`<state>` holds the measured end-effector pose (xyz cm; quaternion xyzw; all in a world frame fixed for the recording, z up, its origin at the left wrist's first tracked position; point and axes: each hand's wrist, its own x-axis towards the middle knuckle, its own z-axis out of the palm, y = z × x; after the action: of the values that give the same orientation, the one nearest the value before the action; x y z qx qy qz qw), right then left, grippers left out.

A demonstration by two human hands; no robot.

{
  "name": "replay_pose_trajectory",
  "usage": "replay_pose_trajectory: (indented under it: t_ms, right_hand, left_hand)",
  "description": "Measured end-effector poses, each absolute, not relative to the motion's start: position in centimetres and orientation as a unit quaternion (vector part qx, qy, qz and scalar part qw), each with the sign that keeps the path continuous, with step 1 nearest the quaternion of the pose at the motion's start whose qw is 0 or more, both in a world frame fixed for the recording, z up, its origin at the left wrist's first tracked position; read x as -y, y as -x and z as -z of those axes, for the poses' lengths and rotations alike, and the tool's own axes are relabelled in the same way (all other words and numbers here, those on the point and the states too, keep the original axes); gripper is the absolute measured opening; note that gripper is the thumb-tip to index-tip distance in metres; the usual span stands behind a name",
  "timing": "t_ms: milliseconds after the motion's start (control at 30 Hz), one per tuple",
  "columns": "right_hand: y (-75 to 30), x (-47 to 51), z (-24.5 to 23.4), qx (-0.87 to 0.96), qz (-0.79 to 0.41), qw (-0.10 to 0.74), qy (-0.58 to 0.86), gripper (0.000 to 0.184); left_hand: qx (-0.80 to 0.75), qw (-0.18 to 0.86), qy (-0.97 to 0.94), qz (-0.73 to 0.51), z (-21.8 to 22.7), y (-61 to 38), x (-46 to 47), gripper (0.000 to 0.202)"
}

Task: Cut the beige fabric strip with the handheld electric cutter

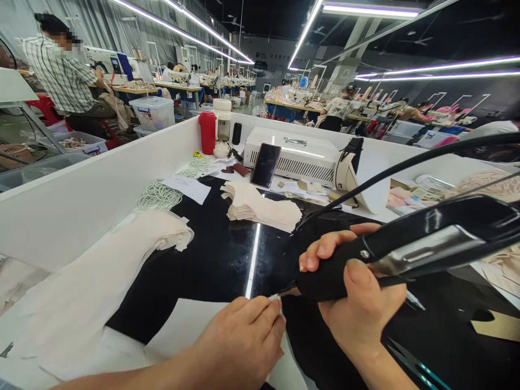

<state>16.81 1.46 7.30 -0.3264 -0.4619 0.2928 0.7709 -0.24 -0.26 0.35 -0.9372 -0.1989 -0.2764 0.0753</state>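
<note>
My right hand [361,292] is wrapped round a black corded hand tool [325,271] with a long metal lever on its side. The tool's narrow tip points left and meets the fingertips of my left hand [244,336]. Those fingers are pinched together over a small pale piece, mostly hidden, whose kind does not show. Under my left hand lies a white sheet [182,325]. A shiny pointed metal end [415,301] pokes out beside my right hand; whether the hand holds it is unclear. Farther back rests a stack of cream fabric pieces [264,208].
Cream fabric [93,281] spreads over the left side. Pale green cord loops [160,195], a phone [266,164] and a white vented box [290,146] stand behind. The tool's black cable [390,173] arches rightward. A teal-edged metal tool [418,363] lies lower right. People sit at sewing machines beyond.
</note>
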Motion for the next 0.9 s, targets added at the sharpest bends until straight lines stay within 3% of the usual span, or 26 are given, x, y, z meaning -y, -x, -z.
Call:
replay_pose_trajectory:
  t_ms: [900]
  right_hand:
    - [-16.15, -1.71, -6.97, 0.480, -0.318, 0.761, 0.299, 0.034]
  left_hand:
    - [0.201, 0.095, 0.937, 0.268, 0.04, 0.29, 0.11, 0.025]
